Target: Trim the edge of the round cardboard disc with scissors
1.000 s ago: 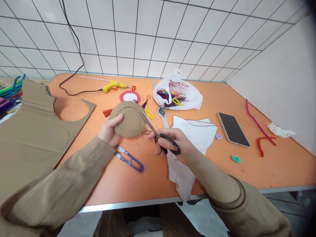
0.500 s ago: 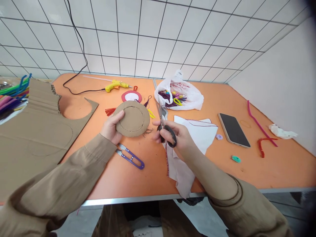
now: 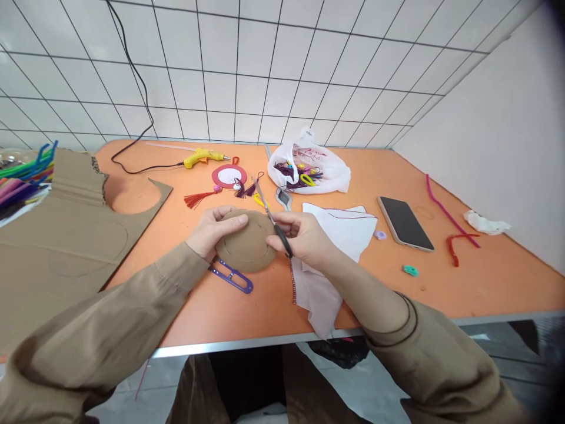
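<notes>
We find the left hand (image 3: 210,231) gripping a cardboard disc (image 3: 247,241) from its left side, thumb laid across the top face, fingers wrapped beneath the edge. The disc is held low over the orange table (image 3: 485,288), near the front edge, and bears a pencilled inner circle. The right hand (image 3: 304,237) meets the disc's right edge, its fingers clenched around the black handles of a pair of scissors (image 3: 272,221); the blades point up and away from the person, above the disc's far right rim. We cannot tell whether the blades are parted. Purple thread snips (image 3: 232,275) lie on the table just under the disc's near-left edge. White cloth with red stitching (image 3: 339,235) lies beneath the right wrist. Further back we note a red-rimmed round piece (image 3: 228,175), a yellow glue gun (image 3: 202,156) and a plastic bag (image 3: 309,168). A phone (image 3: 405,223) lies well to the right, and a large cardboard sheet (image 3: 57,241) to the left.
</notes>
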Demonstrator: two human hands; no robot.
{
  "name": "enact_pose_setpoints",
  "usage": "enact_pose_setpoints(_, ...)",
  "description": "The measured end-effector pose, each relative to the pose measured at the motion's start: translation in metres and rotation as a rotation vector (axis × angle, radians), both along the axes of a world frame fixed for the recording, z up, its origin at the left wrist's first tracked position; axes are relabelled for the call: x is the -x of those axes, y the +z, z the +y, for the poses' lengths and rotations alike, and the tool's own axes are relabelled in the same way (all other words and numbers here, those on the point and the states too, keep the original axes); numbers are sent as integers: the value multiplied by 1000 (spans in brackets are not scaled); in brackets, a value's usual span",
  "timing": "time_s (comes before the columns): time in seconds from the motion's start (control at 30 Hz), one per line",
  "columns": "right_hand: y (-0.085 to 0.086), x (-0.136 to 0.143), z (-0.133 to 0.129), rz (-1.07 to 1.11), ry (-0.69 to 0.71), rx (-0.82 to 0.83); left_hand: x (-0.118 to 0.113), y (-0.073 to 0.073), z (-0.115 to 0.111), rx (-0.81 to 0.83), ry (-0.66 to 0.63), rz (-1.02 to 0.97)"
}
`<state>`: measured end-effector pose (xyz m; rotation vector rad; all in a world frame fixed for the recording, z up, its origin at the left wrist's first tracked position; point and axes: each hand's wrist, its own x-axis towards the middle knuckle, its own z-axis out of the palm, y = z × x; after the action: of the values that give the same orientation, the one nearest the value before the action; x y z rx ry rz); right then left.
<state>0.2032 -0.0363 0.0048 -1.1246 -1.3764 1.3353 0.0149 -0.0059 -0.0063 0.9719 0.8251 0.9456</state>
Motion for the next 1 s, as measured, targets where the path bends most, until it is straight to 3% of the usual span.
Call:
enact_pose_setpoints(0.13,-2,2,-2,-36,-11,-7,1,4,-1,-3,2,95)
enact_pose_setpoints(0.27,-2,-1,2,59,-183,-45,1,2,1,4,-27,38)
enact_pose_setpoints(0.43,-5,-6,9,144,-337,-133,1,1,3,-60,-160,101)
enact_pose_setpoints(0.67,-8,-5,9,171,-200,-81,0,-9,10,-86,13,-6)
enact_pose_setpoints(1.0,-10,-10,15,140,-296,-129,7,-6,10,-140,-213,110)
